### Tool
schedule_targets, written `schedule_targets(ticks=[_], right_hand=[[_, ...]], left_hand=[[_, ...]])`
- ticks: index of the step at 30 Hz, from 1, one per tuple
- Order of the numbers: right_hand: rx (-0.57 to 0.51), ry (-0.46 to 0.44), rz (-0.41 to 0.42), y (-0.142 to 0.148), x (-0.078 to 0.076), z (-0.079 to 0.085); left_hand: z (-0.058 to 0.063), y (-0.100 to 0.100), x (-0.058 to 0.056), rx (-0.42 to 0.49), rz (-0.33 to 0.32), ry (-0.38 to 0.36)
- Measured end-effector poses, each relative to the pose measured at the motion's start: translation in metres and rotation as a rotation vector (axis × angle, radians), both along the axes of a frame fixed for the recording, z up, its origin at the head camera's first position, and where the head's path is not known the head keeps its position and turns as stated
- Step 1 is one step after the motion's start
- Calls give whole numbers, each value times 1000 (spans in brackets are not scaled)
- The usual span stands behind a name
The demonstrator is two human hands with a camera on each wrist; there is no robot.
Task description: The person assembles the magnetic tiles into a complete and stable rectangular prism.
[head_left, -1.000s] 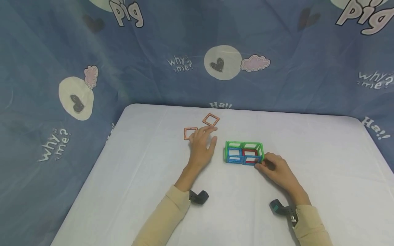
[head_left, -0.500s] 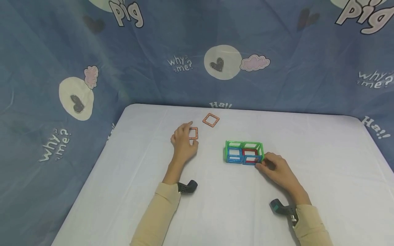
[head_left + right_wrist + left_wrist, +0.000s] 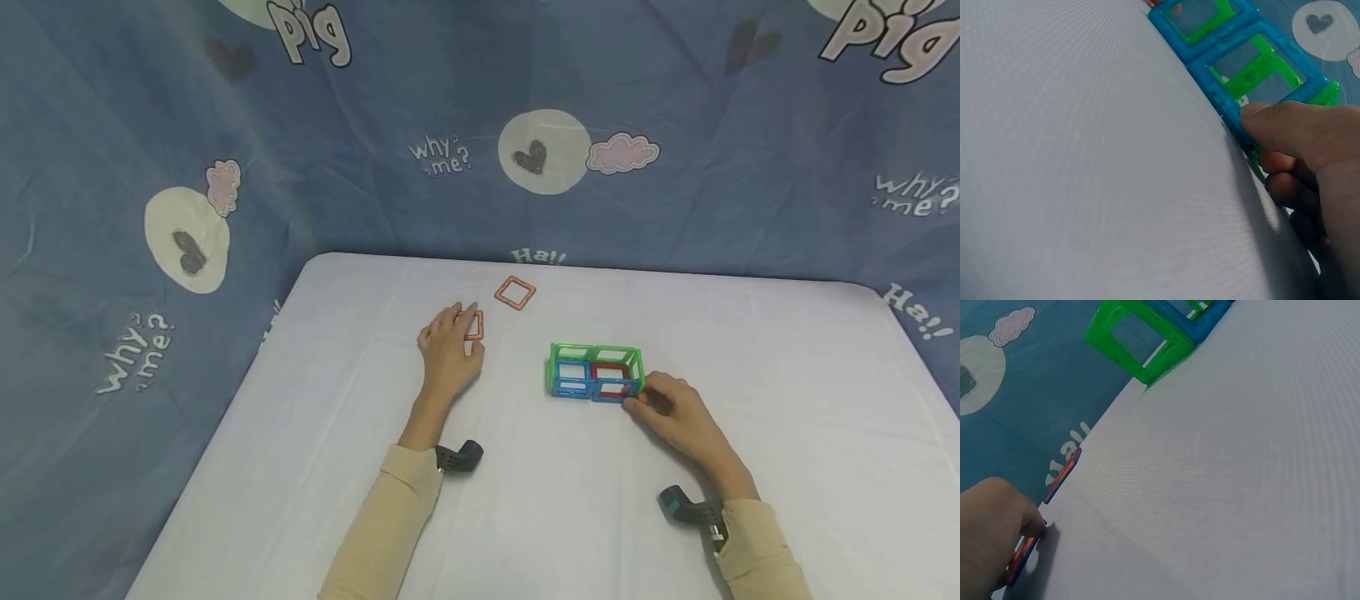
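Note:
My left hand [image 3: 450,350] is over an orange square magnetic tile [image 3: 480,327] lying on the table. In the left wrist view its index finger bends down at the far end of that tile [image 3: 1021,557], and the thumb is at the near end, mostly hidden. A second orange tile [image 3: 515,292] lies a little farther back. To the right is a box-like frame of joined magnetic tiles [image 3: 596,379] in green, blue and red. My right hand [image 3: 678,412] grips its right end, thumb [image 3: 1260,119] on the blue front tile and the other fingers curled behind.
A white cloth covers the table [image 3: 555,500]. Behind it and along the left hangs a blue printed curtain [image 3: 360,183]. Each wrist wears a small black camera, the left camera [image 3: 461,457] and the right camera [image 3: 678,505].
My left hand has moved left from between the two orange tiles to the nearer one, and its index finger has since come over it. The right hand and the frame have stayed put.

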State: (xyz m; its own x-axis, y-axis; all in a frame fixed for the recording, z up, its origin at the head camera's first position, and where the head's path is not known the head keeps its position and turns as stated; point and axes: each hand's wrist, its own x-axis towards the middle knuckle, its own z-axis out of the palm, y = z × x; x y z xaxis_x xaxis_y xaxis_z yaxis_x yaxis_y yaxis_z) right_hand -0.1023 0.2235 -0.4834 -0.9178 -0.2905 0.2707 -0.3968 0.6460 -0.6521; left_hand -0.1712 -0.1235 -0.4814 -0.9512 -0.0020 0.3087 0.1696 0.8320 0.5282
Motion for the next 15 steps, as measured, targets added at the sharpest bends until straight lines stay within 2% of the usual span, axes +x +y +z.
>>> schedule_targets(ticks=[4, 15], right_hand=[[-2, 2, 2, 0, 0, 0], [-5, 2, 4, 0, 0, 0]], left_hand=[[0, 0, 0, -12, -4, 0], [-1, -1, 0, 34, -8, -11]])
